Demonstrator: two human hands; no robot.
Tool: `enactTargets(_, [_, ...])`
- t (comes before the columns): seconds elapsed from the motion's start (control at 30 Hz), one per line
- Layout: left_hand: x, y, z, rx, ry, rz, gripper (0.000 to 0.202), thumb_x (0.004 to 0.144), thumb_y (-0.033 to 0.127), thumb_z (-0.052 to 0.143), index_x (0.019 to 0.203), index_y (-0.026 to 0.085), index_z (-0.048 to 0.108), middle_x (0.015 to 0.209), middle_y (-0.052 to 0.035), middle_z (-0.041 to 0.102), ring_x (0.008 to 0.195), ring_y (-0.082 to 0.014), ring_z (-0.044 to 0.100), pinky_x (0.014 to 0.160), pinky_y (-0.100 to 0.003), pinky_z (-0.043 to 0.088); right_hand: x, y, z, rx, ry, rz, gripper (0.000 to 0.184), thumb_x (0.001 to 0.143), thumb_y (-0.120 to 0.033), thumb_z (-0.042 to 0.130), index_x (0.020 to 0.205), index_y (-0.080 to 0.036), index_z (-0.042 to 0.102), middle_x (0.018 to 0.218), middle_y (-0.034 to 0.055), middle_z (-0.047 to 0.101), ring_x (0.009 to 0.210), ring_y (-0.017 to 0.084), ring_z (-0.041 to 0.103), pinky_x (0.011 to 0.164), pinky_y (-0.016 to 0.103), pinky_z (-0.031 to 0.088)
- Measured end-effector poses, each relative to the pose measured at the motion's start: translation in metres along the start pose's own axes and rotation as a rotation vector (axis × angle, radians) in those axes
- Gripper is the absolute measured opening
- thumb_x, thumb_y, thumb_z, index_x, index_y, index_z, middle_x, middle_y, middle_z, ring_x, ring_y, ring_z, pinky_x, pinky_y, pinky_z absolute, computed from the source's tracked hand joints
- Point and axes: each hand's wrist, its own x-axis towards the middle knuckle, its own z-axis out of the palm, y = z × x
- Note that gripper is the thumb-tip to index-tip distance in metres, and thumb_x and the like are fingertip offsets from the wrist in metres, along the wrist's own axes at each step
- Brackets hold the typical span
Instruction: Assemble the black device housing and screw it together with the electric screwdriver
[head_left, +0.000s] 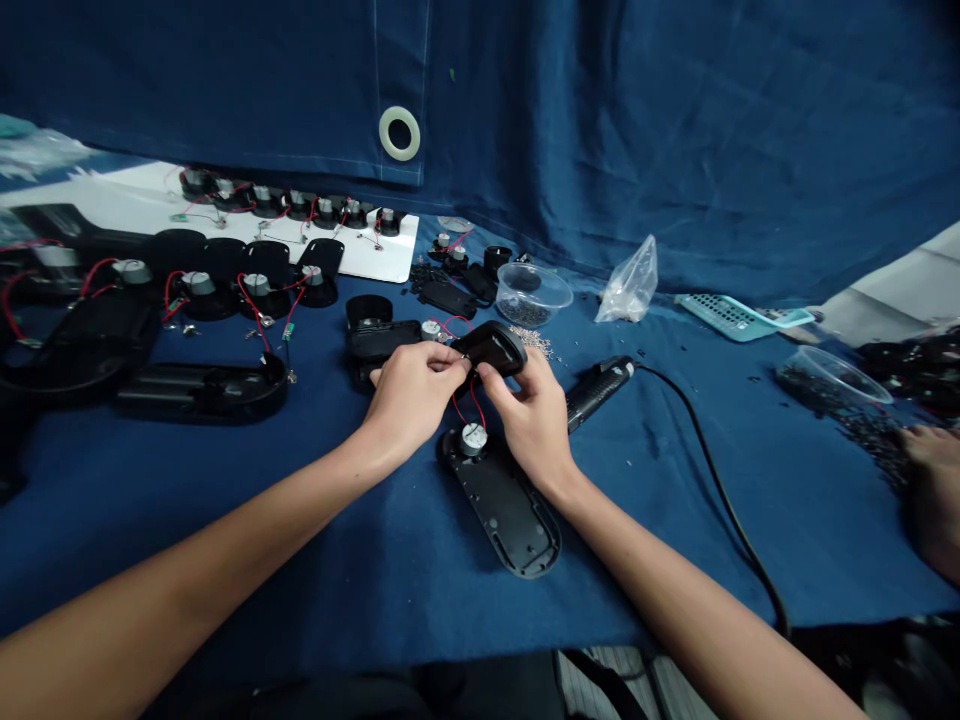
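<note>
My left hand (411, 392) and my right hand (531, 413) meet at the middle of the blue cloth, both pinched on a small black plastic cover (491, 347) held just above the cloth. Red wires (469, 402) run from under that cover down to a small silver motor (473, 436). The motor sits at the near end of a long black housing (504, 500) lying flat below my hands. A black electric screwdriver (598, 387) with a black cable (712, 480) lies just right of my right hand.
Rows of black parts with motors and red wires (225, 280) lie at left, some on a white board (375, 255). A clear bowl (532, 293), loose screws (534, 340), a plastic bag (631, 283) and a teal tray (731, 316) sit behind. Another person's hand (934, 495) rests at far right.
</note>
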Motion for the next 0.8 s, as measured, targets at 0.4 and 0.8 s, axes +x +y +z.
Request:
enactTargets(0.4, [0.002,-0.003,-0.003,-0.039,-0.029,-0.026,0.020,0.078,0.033,0.061,0.079,0.018,0.073,0.084,-0.0059,0.073,0.083,-0.0214,0.066,0.083,-0.035,0.045,0.000,-0.002,-0.001,-0.020,-0.025,-0.016,0.011,0.085,-0.027,0.060,0.094,-0.020,0.064,0.097,0.0039,0.059,0.089,0.014,0.057,0.062,0.022,0.053])
enactTargets(0.8, [0.009,-0.004,-0.012,-0.142,-0.077,-0.001,0.019,0.073,0.032,0.069,0.079,0.015,0.075,0.081,-0.0050,0.074,0.077,-0.0201,0.065,0.072,-0.030,0.046,0.002,-0.007,-0.008,-0.062,-0.103,-0.053,0.011,0.086,-0.029,0.058,0.092,-0.021,0.064,0.103,0.0058,0.057,0.088,0.016,0.057,0.057,0.025,0.051])
